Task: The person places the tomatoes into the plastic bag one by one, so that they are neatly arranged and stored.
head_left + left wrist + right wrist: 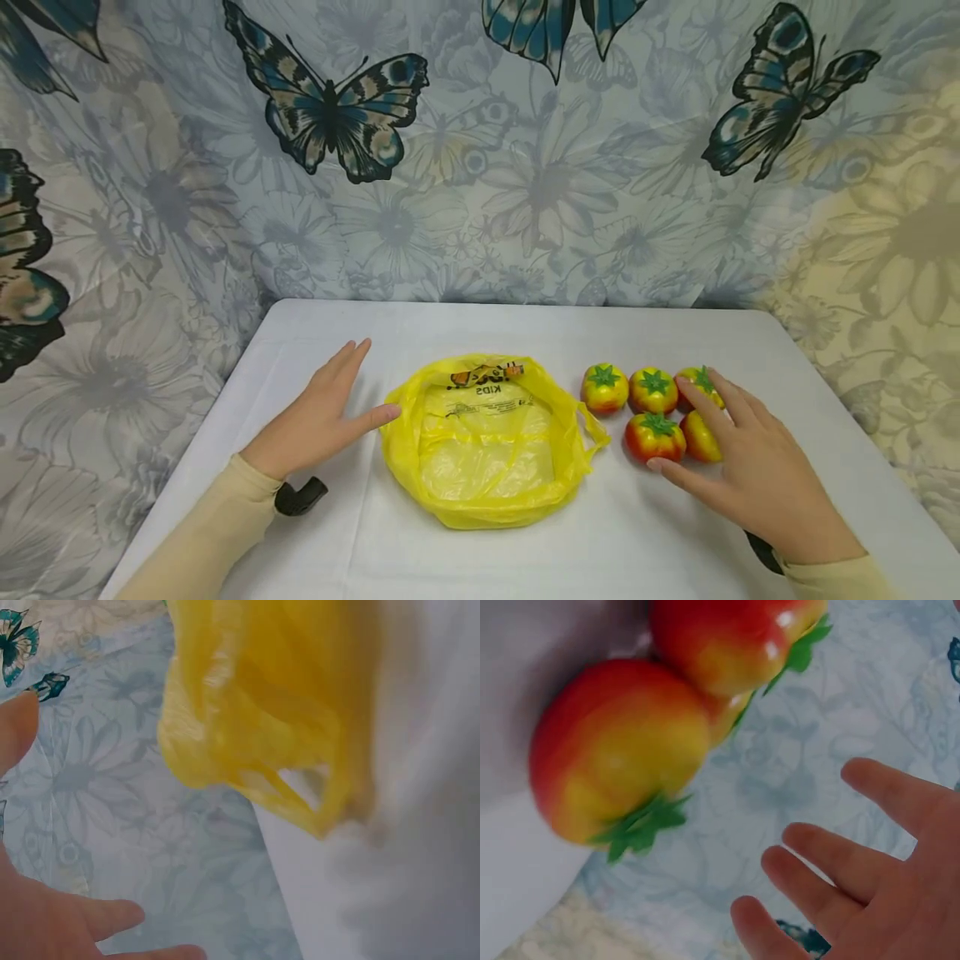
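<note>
A yellow plastic bag (405, 467) lies on the table with its mouth spread wide and printing on its inner far side. My left hand (322, 421) is at the bag's left, fingers straight and thumb stretched toward the rim. In the left wrist view the bag (225, 712) shows a looped handle. To the right of the bag sit several red-and-yellow toy tomatoes (655, 438) with green leafy tops. Over the rightmost ones hovers my right hand (757, 467), fingers spread, holding nothing. The right wrist view shows a tomato (622, 750) apart from the fingers (817, 892).
A white cloth covers the table (360, 542). Behind it hangs a fabric backdrop (450, 233) with butterflies and flowers. A bag handle (595, 429) sticks out to the right, close to the nearest tomatoes. Dark bands (300, 497) are worn at the wrists.
</note>
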A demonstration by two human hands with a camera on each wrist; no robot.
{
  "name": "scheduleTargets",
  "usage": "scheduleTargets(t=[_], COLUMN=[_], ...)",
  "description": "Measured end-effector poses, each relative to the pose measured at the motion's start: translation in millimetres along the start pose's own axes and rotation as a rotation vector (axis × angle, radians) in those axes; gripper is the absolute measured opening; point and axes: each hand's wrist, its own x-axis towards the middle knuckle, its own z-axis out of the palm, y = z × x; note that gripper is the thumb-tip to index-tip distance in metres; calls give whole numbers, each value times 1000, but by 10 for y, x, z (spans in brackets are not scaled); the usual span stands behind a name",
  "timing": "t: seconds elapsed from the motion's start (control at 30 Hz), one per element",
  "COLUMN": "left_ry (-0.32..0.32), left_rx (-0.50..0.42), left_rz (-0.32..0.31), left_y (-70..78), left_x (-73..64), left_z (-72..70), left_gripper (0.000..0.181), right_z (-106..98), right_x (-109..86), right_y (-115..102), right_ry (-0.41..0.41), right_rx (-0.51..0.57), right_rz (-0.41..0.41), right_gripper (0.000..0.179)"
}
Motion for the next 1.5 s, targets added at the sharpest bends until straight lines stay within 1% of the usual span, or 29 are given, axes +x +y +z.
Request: scheduleTargets(t=[0.17, 0.27, 0.4, 0.6, 0.77, 0.97, 1.27, 1.33, 1.5], left_ry=[-26, -64, -113, -165, -191, -193, -193, -194, -199], left_rx=[-33, -32, -12, -20, -17, -40, -96, -107, -119], left_rz=[45, 32, -4, -29, -44, -55, -78, -87, -86], left_y=[138, 167, 181, 171, 154, 157, 140, 132, 104], left_x=[203, 291, 387, 503, 554, 583, 593, 599, 612], left_z=[57, 92, 128, 180, 240, 271, 272, 275, 283], left_gripper=[115, 118, 116, 107, 95, 87, 83, 83, 84], right_z=[28, 57, 81, 125, 178, 191, 214, 215, 224], right_x=[57, 68, 81, 149, 195, 200, 210, 213, 208], right_y=[-170, -204, -226, -265, -292, -304, -340, -355, -389], right_ry=[36, 54, 30, -54, -82, -83, -119, -132, -149], right_rx=[0, -6, -20, -41, -61, -88, -107, -104, -89], right_rz=[-67, -91, -75, -23, -23, -34, -23, -13, 1], right_gripper=[107, 102, 95, 85, 77, 74, 66, 66, 68])
